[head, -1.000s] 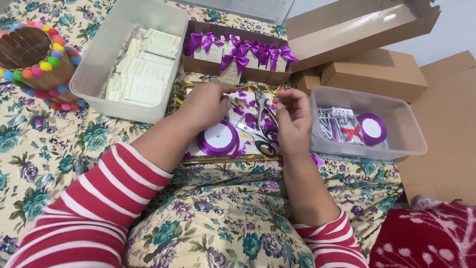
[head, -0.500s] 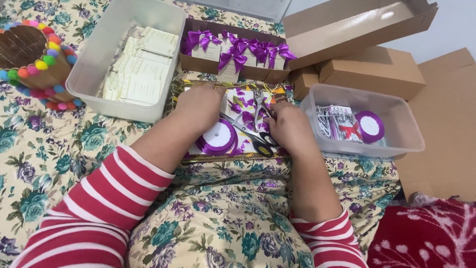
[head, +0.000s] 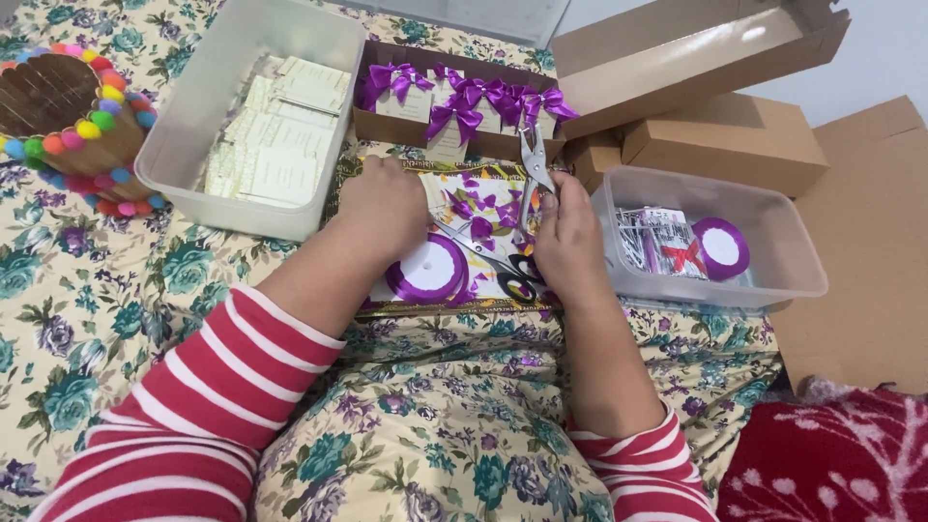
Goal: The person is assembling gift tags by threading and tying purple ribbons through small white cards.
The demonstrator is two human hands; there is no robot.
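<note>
A metal punch tool (head: 531, 159) was held upright in the right hand (head: 570, 242), the fingers closed around its lower handles and its head pointing toward 12 o'clock. The left hand (head: 387, 203) was laid palm down on a patterned tray (head: 445, 307); whether anything was gripped beneath it could not be told. Just at 5 o'clock of the left hand, a spool of purple ribbon (head: 428, 270) was seen lying flat on the tray. A pair of scissors (head: 488, 259) was placed between the two hands, its dark handles lying near the right wrist. Scraps of purple ribbon (head: 480, 208) were scattered on the tray between the hands.

At 12 o'clock of the hands, a brown box of small cards with purple bows (head: 464, 101) was set. At 10 o'clock, a clear tub of pale printed cards (head: 275, 145) was placed, and further toward 9 o'clock a wooden basket rimmed with coloured pompoms (head: 58, 101) was seen. At 3 o'clock of the right hand, a second clear tub (head: 773, 280) was found, holding another purple spool (head: 721, 247) and a packet with a red bow (head: 667, 246). Plain cardboard boxes (head: 739, 145) were stacked at 1 o'clock. Everything was laid on a floral cloth (head: 87, 319).
</note>
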